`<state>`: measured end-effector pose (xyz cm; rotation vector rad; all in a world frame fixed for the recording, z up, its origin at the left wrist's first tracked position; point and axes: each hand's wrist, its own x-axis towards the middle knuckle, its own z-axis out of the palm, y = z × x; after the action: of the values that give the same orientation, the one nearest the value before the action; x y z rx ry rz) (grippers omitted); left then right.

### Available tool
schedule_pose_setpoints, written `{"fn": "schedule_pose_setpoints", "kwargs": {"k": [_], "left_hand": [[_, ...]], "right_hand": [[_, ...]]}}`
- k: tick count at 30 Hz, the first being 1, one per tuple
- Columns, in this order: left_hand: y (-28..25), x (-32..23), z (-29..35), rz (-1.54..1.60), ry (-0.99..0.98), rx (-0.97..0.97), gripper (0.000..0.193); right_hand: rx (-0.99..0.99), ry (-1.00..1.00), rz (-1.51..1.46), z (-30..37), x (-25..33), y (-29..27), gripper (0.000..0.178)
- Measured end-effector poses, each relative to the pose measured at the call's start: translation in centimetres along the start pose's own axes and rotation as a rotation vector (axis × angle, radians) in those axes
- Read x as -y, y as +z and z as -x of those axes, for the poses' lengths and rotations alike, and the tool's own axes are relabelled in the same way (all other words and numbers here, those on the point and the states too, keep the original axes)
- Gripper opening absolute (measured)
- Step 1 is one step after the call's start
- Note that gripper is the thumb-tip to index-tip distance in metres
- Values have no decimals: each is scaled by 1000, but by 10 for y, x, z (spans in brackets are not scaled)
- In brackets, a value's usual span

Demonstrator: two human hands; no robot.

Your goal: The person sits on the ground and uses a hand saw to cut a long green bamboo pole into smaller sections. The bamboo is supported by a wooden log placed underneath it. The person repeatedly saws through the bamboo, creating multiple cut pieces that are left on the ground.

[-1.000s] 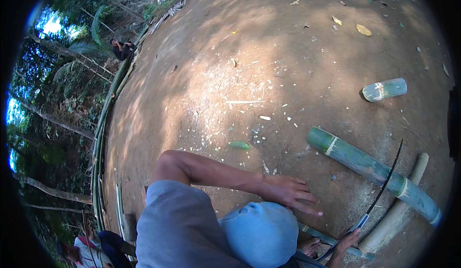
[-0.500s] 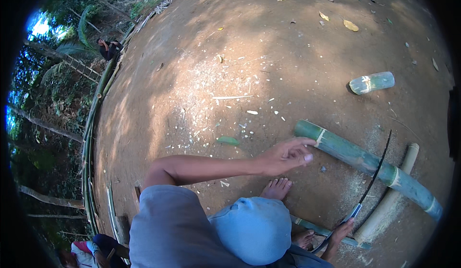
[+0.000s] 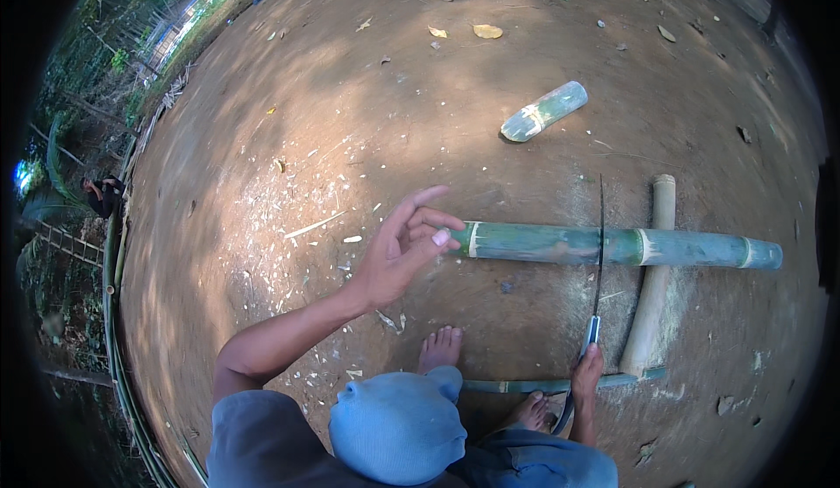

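Observation:
A green bamboo pole (image 3: 560, 243) lies crosswise before me, its right part resting over a paler, dry bamboo piece (image 3: 649, 313). My right hand (image 3: 587, 370) is closed round the handle of a hand saw (image 3: 598, 291). The saw's thin dark blade passes across the pole, left of the pale piece; whether it bites into the bamboo I cannot make out. At the pole's left end is my left hand (image 3: 398, 256), fingers apart and slightly bent. Its fingertips are at the pole's end, but contact is unclear.
A short cut bamboo section (image 3: 544, 112) lies farther off. A thin green bamboo strip (image 3: 499, 386) runs by my feet, below my bent knee (image 3: 398, 427). Pale chips litter the brown ground (image 3: 289, 199). Long bamboo poles (image 3: 111, 313) line the left edge, where a person (image 3: 105, 195) sits.
My view has turned right, so the pole now runs level across it. The left hand has tipped upward at the pole's end. The saw stays in my right hand.

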<state>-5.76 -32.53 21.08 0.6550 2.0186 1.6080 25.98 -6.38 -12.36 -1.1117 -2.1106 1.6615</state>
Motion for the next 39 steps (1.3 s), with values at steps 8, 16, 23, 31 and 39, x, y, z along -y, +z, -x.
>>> {"fn": "schedule_pose_setpoints", "kwargs": {"k": [8,16,23,31,39], "left_hand": [[128,-96,24,405,580,706,97],[144,-40,-40,-33,463,663,75],[196,158,-157,-1262,229,317,101],[213,179,-189,-1135,-6,418,79],[223,178,-188,-1143,-12,392,81]], "right_hand": [[1,-47,93,0,28,-2,56],[32,31,195,13,42,-17,53],[-20,94,211,10,119,-1,66],[-5,43,263,69,124,-36,65],[127,222,252,-47,141,-3,56]]}}
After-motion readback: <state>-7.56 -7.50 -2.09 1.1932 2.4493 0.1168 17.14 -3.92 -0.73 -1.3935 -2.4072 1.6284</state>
